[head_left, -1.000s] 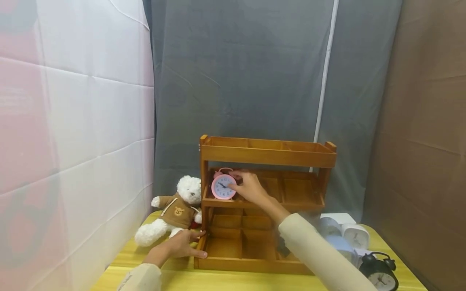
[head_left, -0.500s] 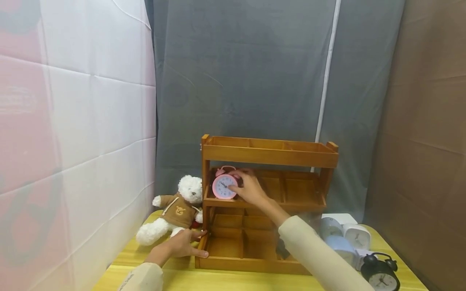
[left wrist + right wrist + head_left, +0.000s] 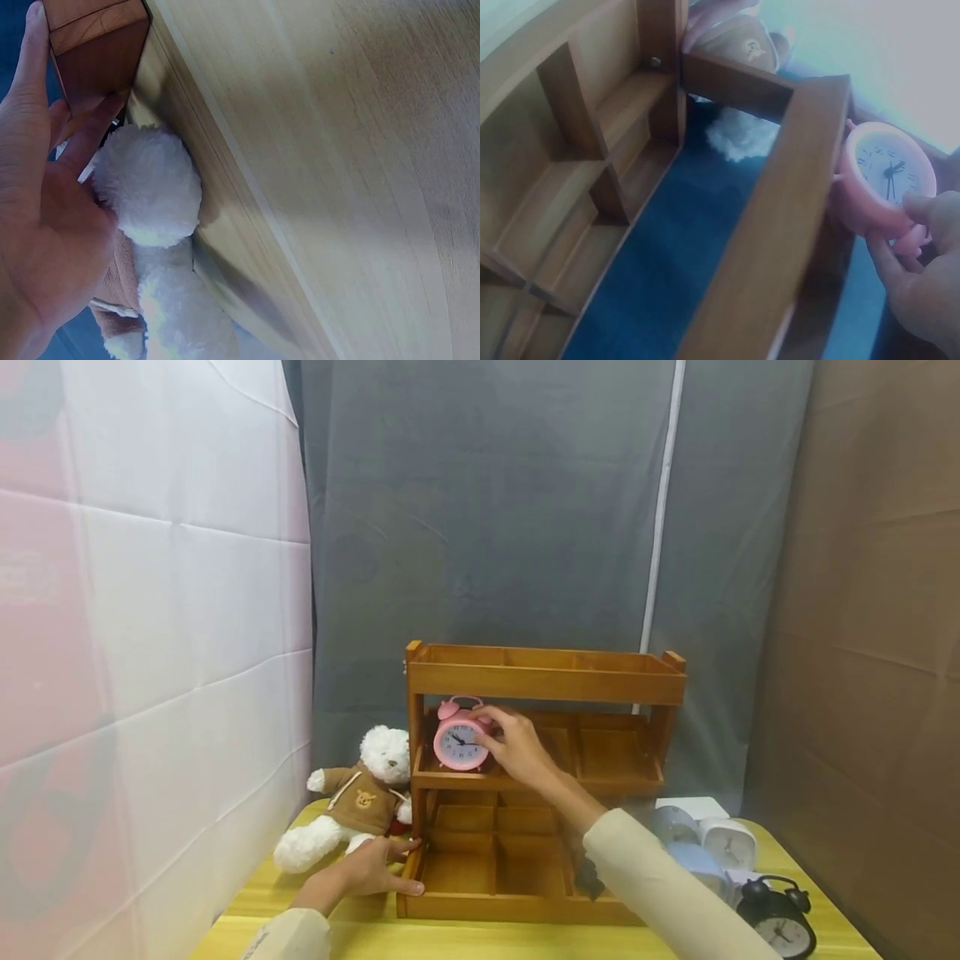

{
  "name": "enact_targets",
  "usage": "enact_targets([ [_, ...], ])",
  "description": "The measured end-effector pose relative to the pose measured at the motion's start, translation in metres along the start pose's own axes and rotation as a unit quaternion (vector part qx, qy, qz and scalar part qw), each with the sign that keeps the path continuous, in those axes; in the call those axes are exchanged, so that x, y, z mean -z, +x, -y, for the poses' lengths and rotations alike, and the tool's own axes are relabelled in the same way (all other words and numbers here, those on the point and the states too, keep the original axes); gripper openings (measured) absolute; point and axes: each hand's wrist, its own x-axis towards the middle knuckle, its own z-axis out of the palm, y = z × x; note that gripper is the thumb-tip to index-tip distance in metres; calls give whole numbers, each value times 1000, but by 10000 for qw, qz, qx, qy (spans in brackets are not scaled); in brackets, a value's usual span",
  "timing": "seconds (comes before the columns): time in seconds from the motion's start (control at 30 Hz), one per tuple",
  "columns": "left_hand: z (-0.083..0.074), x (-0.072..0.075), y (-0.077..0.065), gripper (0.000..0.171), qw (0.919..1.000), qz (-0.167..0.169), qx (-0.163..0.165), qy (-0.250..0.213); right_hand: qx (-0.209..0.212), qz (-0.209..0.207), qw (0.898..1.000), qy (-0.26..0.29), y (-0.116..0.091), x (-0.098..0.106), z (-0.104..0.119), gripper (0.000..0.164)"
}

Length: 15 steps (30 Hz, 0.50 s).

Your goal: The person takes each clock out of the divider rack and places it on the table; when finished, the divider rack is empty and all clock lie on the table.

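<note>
In the head view my right hand [image 3: 517, 750] pinches a pink twin-bell alarm clock [image 3: 461, 743] by its right side. The clock stands face outward at the left end of the middle tier of a wooden shelf rack [image 3: 547, 681]. From the right wrist the thumb shows at the edge of the clock face [image 3: 889, 171], fingers behind the case, its feet close to the front rail [image 3: 787, 202]. My left hand [image 3: 371, 867] holds the rack's lower left corner, thumb at the front and fingers along the side; the left wrist view shows the wooden corner [image 3: 97, 52] between them.
A white teddy bear [image 3: 363, 802] in a brown hoodie sits left of the rack, right behind my left hand. On the yellow table [image 3: 352, 935], at the right, stand a black twin-bell clock [image 3: 780, 922], a white clock [image 3: 729, 843] and a blue one [image 3: 697, 864].
The pink clock has tilted slightly in my right hand, its bells now showing higher and clearer. My left hand keeps its place on the rack; the head view has shifted a little.
</note>
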Motion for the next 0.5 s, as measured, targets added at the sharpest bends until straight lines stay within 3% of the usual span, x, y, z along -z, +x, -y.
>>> enact_targets([
  [0.23, 3, -1, 3, 80, 10000, -6, -93, 25, 49, 9, 10000, -75, -6, 24, 4, 32],
  [0.5, 8, -4, 4, 81, 9998, -30, -158, 72, 39, 71, 9998, -179, -29, 49, 6, 32],
])
